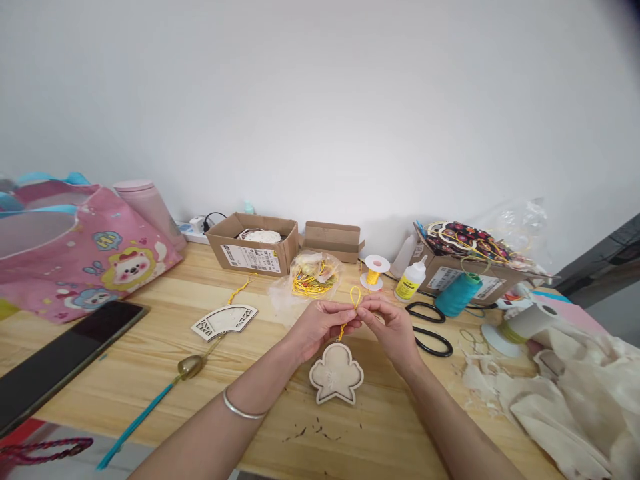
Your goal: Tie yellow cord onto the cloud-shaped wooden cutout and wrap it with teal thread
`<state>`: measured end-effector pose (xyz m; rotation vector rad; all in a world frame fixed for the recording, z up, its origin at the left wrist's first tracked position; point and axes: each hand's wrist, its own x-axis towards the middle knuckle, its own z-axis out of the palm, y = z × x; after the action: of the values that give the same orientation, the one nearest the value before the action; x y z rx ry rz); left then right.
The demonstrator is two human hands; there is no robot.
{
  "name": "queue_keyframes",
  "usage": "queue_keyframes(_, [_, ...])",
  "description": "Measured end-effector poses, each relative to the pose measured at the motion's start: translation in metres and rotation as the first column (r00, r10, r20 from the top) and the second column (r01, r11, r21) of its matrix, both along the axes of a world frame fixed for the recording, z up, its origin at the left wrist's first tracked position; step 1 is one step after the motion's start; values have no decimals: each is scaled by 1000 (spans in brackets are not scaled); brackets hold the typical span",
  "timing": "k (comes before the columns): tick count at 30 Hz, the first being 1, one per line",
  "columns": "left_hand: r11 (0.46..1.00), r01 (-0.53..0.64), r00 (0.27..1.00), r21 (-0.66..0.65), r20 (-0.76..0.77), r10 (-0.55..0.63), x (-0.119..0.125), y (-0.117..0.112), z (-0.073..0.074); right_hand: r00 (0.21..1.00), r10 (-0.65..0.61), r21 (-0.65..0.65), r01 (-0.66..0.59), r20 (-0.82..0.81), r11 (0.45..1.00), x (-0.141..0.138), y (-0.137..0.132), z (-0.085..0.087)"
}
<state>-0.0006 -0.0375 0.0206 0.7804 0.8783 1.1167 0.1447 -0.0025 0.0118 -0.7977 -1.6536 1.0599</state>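
Note:
My left hand (327, 325) and my right hand (389, 327) meet over the middle of the table, both pinching a yellow cord (355, 295). Its loop stands up above my fingertips. Below my hands, the cord runs down to a wooden flower-shaped pendant (336, 375) with a raised rim. Whether the pendant touches the table I cannot tell. To the left lies a fan-shaped wooden pendant (225, 321) with cut-out corners, a yellow cord, a brass-coloured bell (191, 366) and a blue tassel (137, 421).
Behind my hands are a bag of yellow cords (315, 275), a yellow spool (374, 272), a glue bottle (411, 280) and cardboard boxes (250, 250). Black-handled scissors (433, 340), teal thread (457, 295) and cream cloth (575, 393) lie right. A phone (65, 360) and pink bag (100, 247) sit left.

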Motion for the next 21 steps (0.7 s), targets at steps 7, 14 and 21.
queue_keyframes(7, [1000,-1,996,29,-94,4,0,-1,2,991,56,-165,-76,-120,983,-5,-3,-5])
queue_keyframes(14, [1000,21,994,22,-104,-18,-1,1,-1,993,2,-413,-52,-121,909,-1,2,-2])
queue_keyframes(21, [996,72,997,-56,-30,-74,-5,3,0,980,182,-394,-200,-82,897,10,4,11])
